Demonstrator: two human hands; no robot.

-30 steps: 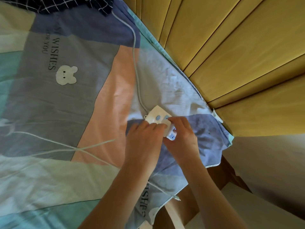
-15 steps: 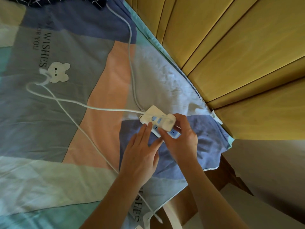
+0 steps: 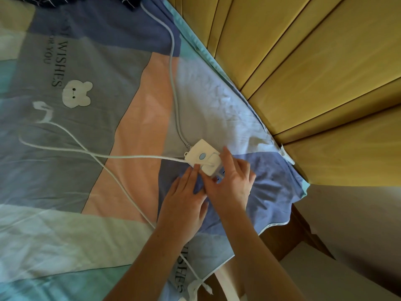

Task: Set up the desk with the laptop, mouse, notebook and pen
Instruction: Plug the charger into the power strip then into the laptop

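No laptop, mouse, notebook or pen is in view. A white power strip (image 3: pixel 200 153) with a blue button lies on the bed cover near the headboard. A white charger adapter (image 3: pixel 211 168) sits in the strip's near end. My right hand (image 3: pixel 233 184) is shut on the adapter, with the thumb below it and the fingers over its far side. My left hand (image 3: pixel 184 199) lies flat on the cover, its fingertips touching the strip's near edge. The adapter's thin white cable (image 3: pixel 130 157) runs left and loops across the bed.
The strip's thicker grey cord (image 3: pixel 173 83) runs up the bed cover (image 3: pixel 65 170) toward a dark checked cloth (image 3: pixel 65 0). A yellow padded headboard (image 3: pixel 303 72) borders the bed on the right. Below it are a wooden bed corner (image 3: pixel 280 240) and pale floor.
My left hand has drawn back from over the strip and now lies flat beside it. The thin white cable has swung out left into a long loop near the bear print.
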